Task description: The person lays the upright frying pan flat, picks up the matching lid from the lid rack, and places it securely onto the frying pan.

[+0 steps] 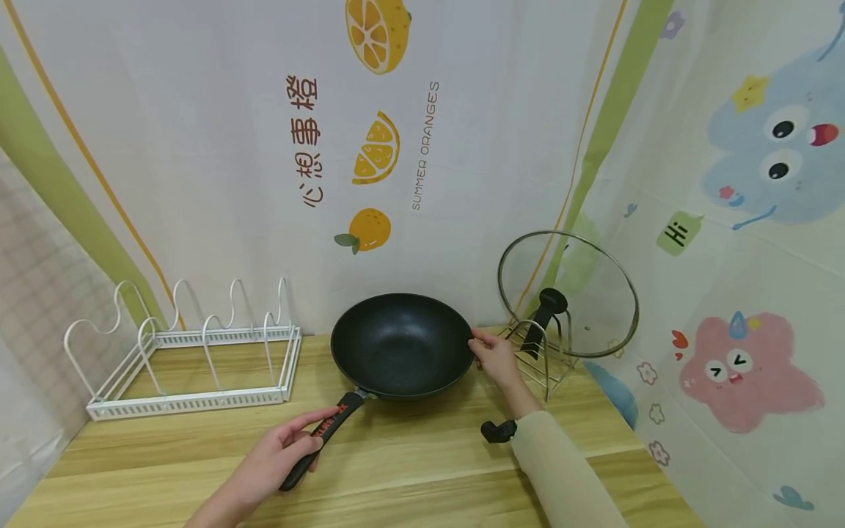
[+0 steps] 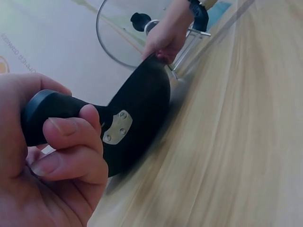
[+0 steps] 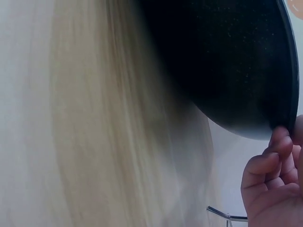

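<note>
A black wok [image 1: 403, 348] is at the centre of the head view, its hollow side facing up and toward me. My left hand [image 1: 280, 455] grips its black handle [image 1: 339, 414], which points to the lower left; the fingers [image 2: 75, 137] curl round it in the left wrist view. On the opposite side, my right hand [image 1: 495, 358] pinches the wok's rim between thumb and fingers. The right wrist view shows those fingertips [image 3: 280, 135] at the rim, with the wok's dark underside [image 3: 222, 61] close over the tabletop.
A white rack [image 1: 191, 400] with wavy wire dividers stands on the left of the wooden table [image 1: 370, 469]. To the right, a glass lid [image 1: 594, 293] with a black knob leans in a small wire rack [image 1: 548, 378]. A printed curtain [image 1: 231, 147] hangs behind.
</note>
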`<state>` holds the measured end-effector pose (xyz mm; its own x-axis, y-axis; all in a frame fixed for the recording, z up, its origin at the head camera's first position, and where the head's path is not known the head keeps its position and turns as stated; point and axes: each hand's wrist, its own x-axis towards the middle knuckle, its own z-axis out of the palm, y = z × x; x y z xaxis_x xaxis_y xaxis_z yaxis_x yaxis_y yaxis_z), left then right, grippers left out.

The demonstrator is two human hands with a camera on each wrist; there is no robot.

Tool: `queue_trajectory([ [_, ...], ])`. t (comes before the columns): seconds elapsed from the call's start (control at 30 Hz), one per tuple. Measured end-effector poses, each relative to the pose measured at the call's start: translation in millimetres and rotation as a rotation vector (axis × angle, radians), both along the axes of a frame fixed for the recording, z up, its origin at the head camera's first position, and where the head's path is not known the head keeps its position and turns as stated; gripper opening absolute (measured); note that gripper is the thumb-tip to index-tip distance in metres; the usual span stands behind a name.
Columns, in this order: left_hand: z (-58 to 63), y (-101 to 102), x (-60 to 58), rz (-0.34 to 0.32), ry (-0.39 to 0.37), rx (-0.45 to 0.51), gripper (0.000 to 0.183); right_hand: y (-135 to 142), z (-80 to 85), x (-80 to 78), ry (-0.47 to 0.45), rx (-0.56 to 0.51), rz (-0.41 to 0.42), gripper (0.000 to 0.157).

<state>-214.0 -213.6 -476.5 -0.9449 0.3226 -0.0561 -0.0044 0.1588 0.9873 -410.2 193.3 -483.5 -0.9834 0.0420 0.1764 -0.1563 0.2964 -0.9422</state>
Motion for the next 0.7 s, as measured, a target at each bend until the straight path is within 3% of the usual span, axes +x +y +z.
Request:
queue_trajectory([
  [0.27, -1.4, -12, -6.5, -0.103, -0.010, 0.067, 0.052, 0, -3.9, 2.6, 0.027, 0.027, -0.025, 0.040],
  [0.7, -2.5, -26, -14.8, -0.133, -0.032, 0.079, 0.046, -3, -6.5, 8.2, 0.044, -0.010, -0.038, 0.038],
])
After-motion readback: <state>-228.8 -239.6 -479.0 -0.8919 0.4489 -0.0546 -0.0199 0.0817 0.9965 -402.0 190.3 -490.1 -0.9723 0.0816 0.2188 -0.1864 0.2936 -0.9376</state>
